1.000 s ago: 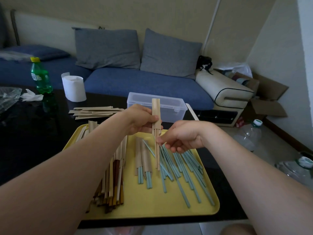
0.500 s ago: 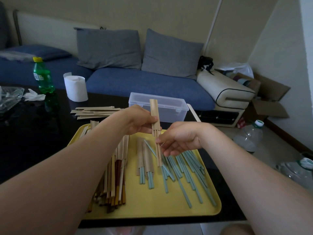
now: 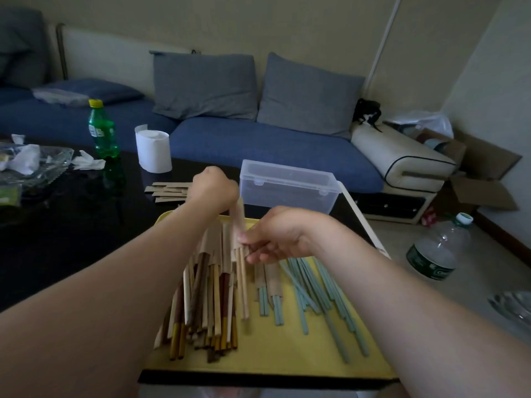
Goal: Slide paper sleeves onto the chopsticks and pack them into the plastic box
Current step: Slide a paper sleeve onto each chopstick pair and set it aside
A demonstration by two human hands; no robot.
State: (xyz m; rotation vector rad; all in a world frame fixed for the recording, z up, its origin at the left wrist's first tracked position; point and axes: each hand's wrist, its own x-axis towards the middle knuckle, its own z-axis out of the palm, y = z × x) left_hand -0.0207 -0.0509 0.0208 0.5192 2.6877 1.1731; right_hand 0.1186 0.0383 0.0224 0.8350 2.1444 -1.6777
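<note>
Left hand (image 3: 214, 191): fingers curled round the top of a paper sleeve (image 3: 239, 218), raised above the yellow tray (image 3: 287, 360).
Right hand (image 3: 275, 239): fingertips pinching pale chopsticks (image 3: 243, 282) at the sleeve's mouth.
Handling: probably light; sleeve thin, easily crushed, so hold it loosely; sticks stiff.
Plastic box (image 3: 287, 188): behind the tray, apparently closed.

Black table (image 3: 71, 225): yellow tray (image 3: 287, 357), plastic box (image 3: 287, 186), tissue roll (image 3: 153, 150), green bottle (image 3: 103, 130).

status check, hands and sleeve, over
Left hand grips paper sleeve top. Right hand pinches pale chopsticks at sleeve mouth, partly inserted. Plastic box behind yellow tray, lid shut.
</note>
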